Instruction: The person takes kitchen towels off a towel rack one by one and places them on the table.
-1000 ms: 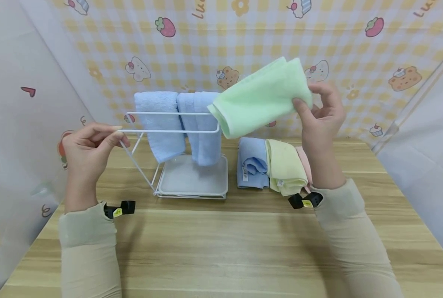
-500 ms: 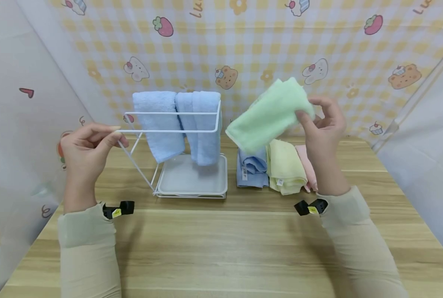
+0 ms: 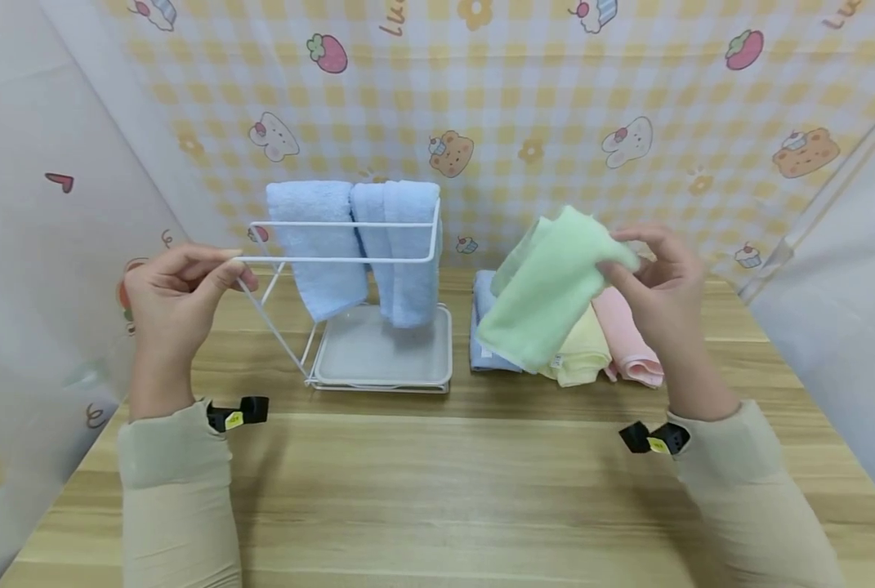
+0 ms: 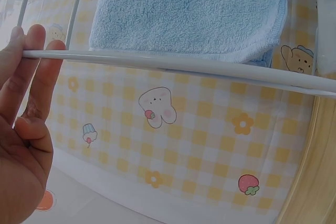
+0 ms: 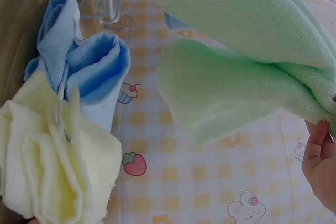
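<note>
In the head view my left hand (image 3: pixel 180 298) pinches the front left corner of a white wire rack (image 3: pixel 334 260). Two light blue towels (image 3: pixel 315 245) hang over the rack's rear bars. My right hand (image 3: pixel 661 286) pinches a light green towel (image 3: pixel 547 286) by its upper right end, and the towel hangs down at a slant. Behind it lie a folded blue towel (image 3: pixel 484 327), a folded yellow towel (image 3: pixel 587 347) and a rolled pink towel (image 3: pixel 628 339) on the table. The green towel partly covers the blue and yellow ones. In the right wrist view the green towel (image 5: pixel 226 87) falls in two layers.
A pale tray (image 3: pixel 381 351) sits in the base of the rack. The wooden table (image 3: pixel 437 490) stretches toward me. At the back hangs a yellow checked cloth (image 3: pixel 525 98), with white sheeting (image 3: pixel 47 245) on the left side.
My right hand has moved down and to the right with the green towel, away from the rack. The towel now hangs lower and steeper. More of the pink towel shows. My left hand stays put.
</note>
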`<state>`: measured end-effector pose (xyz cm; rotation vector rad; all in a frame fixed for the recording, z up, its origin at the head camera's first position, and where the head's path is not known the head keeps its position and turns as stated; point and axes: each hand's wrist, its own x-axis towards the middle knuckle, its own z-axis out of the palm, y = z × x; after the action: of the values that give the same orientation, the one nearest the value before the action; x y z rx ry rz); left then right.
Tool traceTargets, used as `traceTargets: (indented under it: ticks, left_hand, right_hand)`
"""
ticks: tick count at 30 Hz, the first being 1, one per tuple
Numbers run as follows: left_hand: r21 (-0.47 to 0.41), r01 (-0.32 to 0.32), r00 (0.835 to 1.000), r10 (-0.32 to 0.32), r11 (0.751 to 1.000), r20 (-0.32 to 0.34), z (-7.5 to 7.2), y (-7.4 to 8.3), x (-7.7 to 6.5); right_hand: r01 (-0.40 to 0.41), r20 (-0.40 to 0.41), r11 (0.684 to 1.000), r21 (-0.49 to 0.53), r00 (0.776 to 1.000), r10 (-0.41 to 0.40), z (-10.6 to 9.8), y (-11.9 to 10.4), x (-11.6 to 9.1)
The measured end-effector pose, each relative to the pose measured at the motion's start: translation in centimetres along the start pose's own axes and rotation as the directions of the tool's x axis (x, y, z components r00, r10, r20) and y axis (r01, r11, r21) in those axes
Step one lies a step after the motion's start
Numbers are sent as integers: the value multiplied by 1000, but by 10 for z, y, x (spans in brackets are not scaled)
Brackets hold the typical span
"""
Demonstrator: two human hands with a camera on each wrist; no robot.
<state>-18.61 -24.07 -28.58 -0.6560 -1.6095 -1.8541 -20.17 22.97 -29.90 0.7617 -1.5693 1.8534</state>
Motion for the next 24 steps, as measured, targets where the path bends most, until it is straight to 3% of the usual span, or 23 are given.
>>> traceTargets:
  ticks: [7,13,19,24]
  left_hand:
    - [1,-11,1000,11,1000,8,3,-3,0]
    - [-10,-25,1000,24,1000,-10,0,-1,-1]
    - [-28,10,1000,-10,1000,-1,1,-2,-3]
    - [-12,7,1000,-7,1000,-8,0,-1,-2]
  right_hand:
    - [-22,145,1000,-19,989,24,-5,-12,-14]
    - [-84,280,996,6,957,79,-1,-18,-24]
    - [-186,390,982,32,907,159,0,-26,-37]
    - [-321,475,947,23,837,272,4,-22,-45]
